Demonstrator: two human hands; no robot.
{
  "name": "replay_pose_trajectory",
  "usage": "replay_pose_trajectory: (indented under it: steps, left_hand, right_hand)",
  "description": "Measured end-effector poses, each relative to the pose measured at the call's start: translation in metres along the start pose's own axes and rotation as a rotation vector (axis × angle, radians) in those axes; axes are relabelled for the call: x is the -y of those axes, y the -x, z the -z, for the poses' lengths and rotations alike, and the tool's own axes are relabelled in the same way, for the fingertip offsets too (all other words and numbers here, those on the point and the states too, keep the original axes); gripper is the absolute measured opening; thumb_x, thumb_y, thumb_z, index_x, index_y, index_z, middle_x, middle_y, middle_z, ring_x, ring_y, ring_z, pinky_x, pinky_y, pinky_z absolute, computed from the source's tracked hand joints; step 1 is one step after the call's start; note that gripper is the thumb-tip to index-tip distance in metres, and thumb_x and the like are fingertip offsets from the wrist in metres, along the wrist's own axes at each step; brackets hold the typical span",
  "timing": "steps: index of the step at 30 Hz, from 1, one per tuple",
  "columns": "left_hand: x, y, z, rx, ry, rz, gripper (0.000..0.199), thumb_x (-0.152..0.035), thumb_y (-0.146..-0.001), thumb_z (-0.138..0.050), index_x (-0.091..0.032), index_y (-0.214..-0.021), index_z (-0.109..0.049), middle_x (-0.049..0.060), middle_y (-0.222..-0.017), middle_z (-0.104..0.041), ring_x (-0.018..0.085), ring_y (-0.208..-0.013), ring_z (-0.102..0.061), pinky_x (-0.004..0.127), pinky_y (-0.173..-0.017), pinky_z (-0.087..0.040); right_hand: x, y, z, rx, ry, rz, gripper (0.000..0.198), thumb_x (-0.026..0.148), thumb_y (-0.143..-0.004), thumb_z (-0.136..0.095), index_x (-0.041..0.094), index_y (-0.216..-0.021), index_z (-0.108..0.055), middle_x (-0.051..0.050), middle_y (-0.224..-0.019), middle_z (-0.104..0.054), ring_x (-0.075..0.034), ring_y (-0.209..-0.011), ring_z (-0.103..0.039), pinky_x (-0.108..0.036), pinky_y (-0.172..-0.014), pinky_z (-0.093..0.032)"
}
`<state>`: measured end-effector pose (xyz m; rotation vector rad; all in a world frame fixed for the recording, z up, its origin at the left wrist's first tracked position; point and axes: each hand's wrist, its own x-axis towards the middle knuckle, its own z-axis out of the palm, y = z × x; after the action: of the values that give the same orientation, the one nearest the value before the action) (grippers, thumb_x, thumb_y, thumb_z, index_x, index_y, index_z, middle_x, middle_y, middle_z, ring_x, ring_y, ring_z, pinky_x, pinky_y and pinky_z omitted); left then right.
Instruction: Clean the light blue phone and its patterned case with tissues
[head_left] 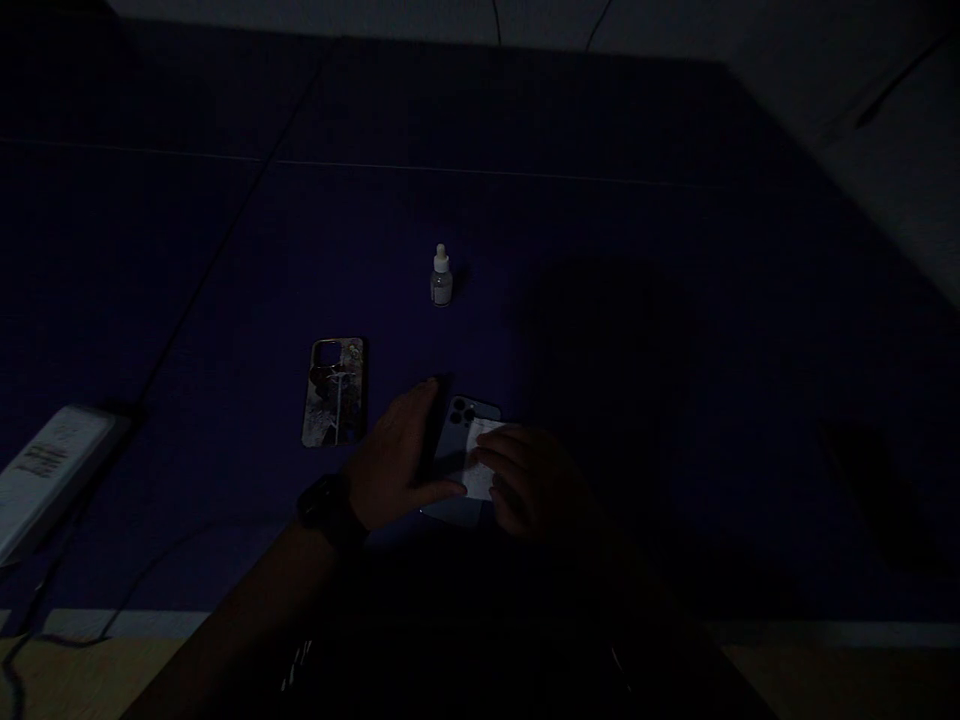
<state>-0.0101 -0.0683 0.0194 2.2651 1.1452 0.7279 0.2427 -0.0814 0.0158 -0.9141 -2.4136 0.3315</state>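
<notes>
A smartphone [452, 437] lies back up on the dark blue table, its camera lenses at the upper left corner. My left hand [391, 452], with a dark watch on the wrist, is along the phone's left side. Its fingers point forward and its thumb reaches over the phone's back, holding it down. In my right hand [534, 475] is a small white wipe [480, 478], pressed flat on the phone's back by bent fingers. Left of my hands rests a phone case [334, 400] with a picture on it. A small dropper bottle [441, 285] stands upright beyond the phone.
A long white box-like object [56, 470] lies at the left, with a dark cable [142, 575] running near the table's front edge. The scene is very dark. A faint dark shape [874, 485] at the right is too dim to name.
</notes>
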Motion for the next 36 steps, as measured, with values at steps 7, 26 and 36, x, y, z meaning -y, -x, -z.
replay_pose_trajectory:
  steps: [7, 26, 36]
  left_hand:
    - [-0.013, 0.023, -0.012, 0.06, -0.347, 0.08, 0.14, -0.089, -0.073, -0.059, -0.002, -0.161, 0.007, 0.031, -0.163, -0.023, 0.049, -0.151, -0.023, 0.064, -0.113, -0.04]
    - [-0.023, 0.036, -0.018, 0.121, -0.587, 0.023, 0.111, -0.081, -0.089, -0.041, 0.007, -0.155, -0.026, 0.032, -0.162, -0.028, 0.042, -0.154, -0.021, 0.057, -0.123, -0.02]
    - [-0.02, 0.038, -0.019, 0.127, -0.619, -0.015, 0.107, -0.081, -0.091, -0.037, 0.005, -0.155, -0.028, 0.03, -0.16, -0.032, 0.04, -0.153, -0.023, 0.057, -0.124, -0.016]
  right_hand:
    - [0.001, 0.0, 0.001, -0.065, 0.013, -0.007, 0.049, 0.018, -0.085, -0.055, 0.018, -0.135, -0.055, -0.013, -0.121, -0.071, -0.028, -0.116, -0.064, -0.048, -0.098, -0.054]
    - [0.013, -0.007, 0.003, 0.055, -0.025, 0.055, 0.046, 0.015, -0.087, -0.054, 0.012, -0.133, -0.059, -0.014, -0.124, -0.071, -0.026, -0.119, -0.063, -0.044, -0.1, -0.056]
    - [0.024, 0.011, -0.003, 0.109, -0.024, -0.001, 0.044, 0.018, -0.091, -0.051, 0.013, -0.135, -0.058, -0.014, -0.132, -0.068, -0.025, -0.126, -0.061, -0.045, -0.103, -0.056]
